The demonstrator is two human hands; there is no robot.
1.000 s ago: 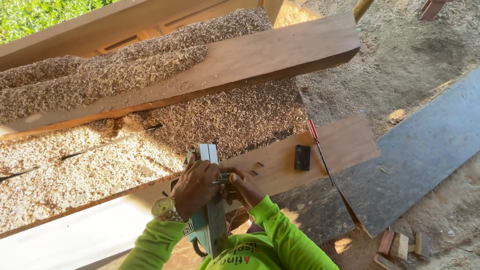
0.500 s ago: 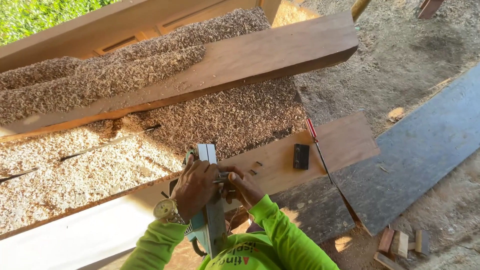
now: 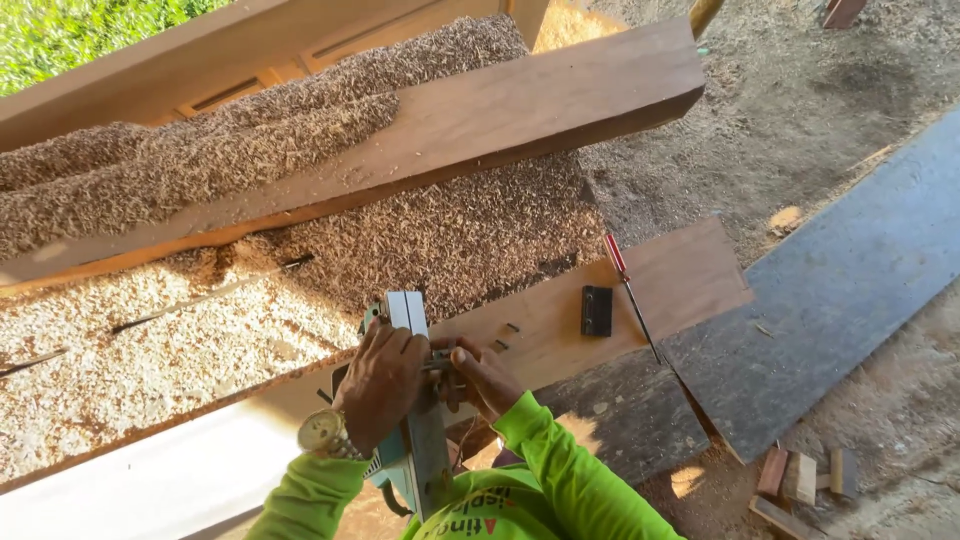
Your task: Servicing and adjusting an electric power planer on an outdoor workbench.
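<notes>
A teal electric hand planer (image 3: 415, 400) lies on its side on the brown plank (image 3: 670, 280) at the bottom middle. My left hand (image 3: 375, 385), with a wristwatch, grips the planer's body. My right hand (image 3: 480, 372) pinches a small part at the planer's side; what it holds is hidden by the fingers. Both arms wear bright green sleeves. Small dark screws (image 3: 505, 335) lie on the plank just right of my right hand.
A black block (image 3: 596, 310) and a red-handled screwdriver (image 3: 625, 285) lie on the plank. A thick wooden beam (image 3: 480, 120) crosses above heaps of wood shavings (image 3: 200, 300). A dark board (image 3: 850, 290) and small wood offcuts (image 3: 800, 475) lie on the sawdust ground at right.
Both hands have stayed on the planer with only slight finger movement. The view has shifted a little.
</notes>
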